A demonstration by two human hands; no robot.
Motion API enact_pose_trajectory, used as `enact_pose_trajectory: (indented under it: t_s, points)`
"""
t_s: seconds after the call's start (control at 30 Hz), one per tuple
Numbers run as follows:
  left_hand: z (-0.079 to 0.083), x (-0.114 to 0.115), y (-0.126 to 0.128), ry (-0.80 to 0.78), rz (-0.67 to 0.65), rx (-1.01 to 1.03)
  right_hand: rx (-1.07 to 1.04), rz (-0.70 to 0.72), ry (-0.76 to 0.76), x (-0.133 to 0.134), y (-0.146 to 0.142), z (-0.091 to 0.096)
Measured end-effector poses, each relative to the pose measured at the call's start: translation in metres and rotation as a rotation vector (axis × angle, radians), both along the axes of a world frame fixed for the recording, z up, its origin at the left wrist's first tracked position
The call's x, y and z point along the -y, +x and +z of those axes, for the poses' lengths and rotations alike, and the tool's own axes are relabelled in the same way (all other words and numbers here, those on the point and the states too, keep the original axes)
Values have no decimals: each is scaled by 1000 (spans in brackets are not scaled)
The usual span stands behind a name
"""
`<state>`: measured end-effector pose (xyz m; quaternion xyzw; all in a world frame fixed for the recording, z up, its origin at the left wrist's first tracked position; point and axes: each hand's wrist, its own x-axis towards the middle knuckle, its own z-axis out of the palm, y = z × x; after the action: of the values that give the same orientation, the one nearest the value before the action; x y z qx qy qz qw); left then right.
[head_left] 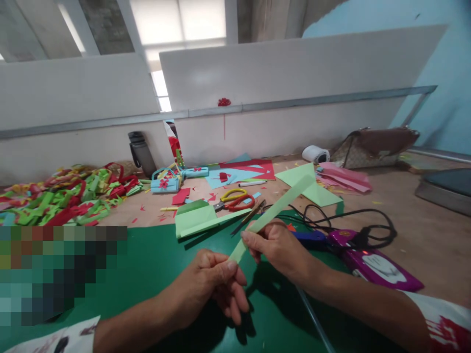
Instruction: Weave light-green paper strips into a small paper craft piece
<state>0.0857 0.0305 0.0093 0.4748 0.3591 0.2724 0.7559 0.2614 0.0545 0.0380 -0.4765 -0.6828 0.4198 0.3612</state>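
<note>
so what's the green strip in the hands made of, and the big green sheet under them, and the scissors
The light green strip, pinched by the left hand and right hand, looks like matte coloured paper: thin, flat, crisply folded. The dark green sheet has a slight sheen, so card or a plastic mat; I can't tell which. The scissors have glossy red and yellow handles, likely plastic, with blades that look like metal.

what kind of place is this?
Probably a paper-craft worktable. Both hands, left hand and right hand, hold a green paper strip; scissors lie on the table, a heap of cut paper strips sits at left, and small paper baskets stand behind.
</note>
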Motion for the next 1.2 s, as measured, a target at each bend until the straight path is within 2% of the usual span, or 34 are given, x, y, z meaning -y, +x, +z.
enact_pose_trajectory:
  t_s: [0.13,0.23,0.27,0.33,0.37,0.4,0.5,0.57,0.67,0.9,1.07,1.2]
  points:
    - [2,4,-7,77,-23,-71,-23,-105,34,-7,5,0]
    - [22,0,-19,264,-39,-302,-55,-158,43,-13,8,-2]
    - [32,-5,-26,441,24,-415,-51,-156,42,-15,9,-4]
    - [53,-20,-41,822,249,-638,-12,-120,40,-16,9,-8]
    - [62,-31,-48,917,359,-733,14,-93,35,-16,8,-11]
    - [68,-42,-54,962,386,-838,35,-67,29,-16,7,-13]
    - [72,-77,-65,987,340,-1002,45,-12,7,-15,4,-21]
    - [65,-94,-64,988,280,-1051,47,7,6,-14,3,-25]
    - [53,-108,-56,989,228,-1129,86,18,6,-12,4,-27]
    - [44,-115,-41,969,145,-1184,104,14,15,-11,4,-25]
    - [38,-113,-38,936,67,-1098,62,41,2,-10,3,-21]
    - [44,-100,-38,943,52,-997,41,51,35,-7,2,-18]
